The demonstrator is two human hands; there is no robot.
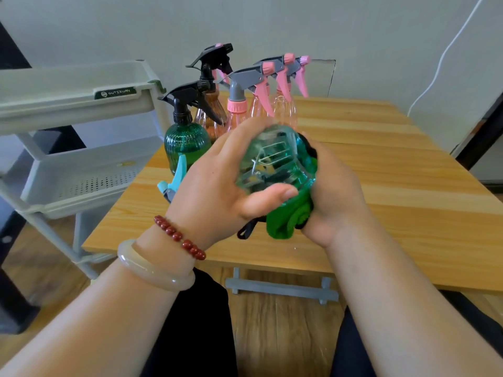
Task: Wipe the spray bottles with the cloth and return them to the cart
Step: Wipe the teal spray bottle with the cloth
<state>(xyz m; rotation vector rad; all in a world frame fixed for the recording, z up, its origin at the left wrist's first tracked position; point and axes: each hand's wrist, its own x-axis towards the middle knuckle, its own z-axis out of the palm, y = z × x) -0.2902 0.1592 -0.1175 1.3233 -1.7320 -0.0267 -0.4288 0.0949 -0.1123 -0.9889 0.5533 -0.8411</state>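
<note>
The dark tag on the cart (81,159), at 10 o'clock from your hands, reads something like "OUTIXUAN", the first letter uncertain; no other writing can be read. Your left hand (217,175) grips the teal bottle (272,159) above the table's near edge, its base turned towards you; your right hand (334,191) holds the green cloth (288,221) bunched against the bottle's 4 o'clock side, its fingertips hidden behind both. The bottle's neck is covered by your left hand; a pale blue trigger (174,178) pokes out at 9 o'clock, and what it joins is hidden. On the wooden table (381,186) at 11 to 12 o'clock stand a dark green bottle (185,142), a brown bottle (212,104) and pink bottles (236,110), overlapping, so their count is unclear.
</note>
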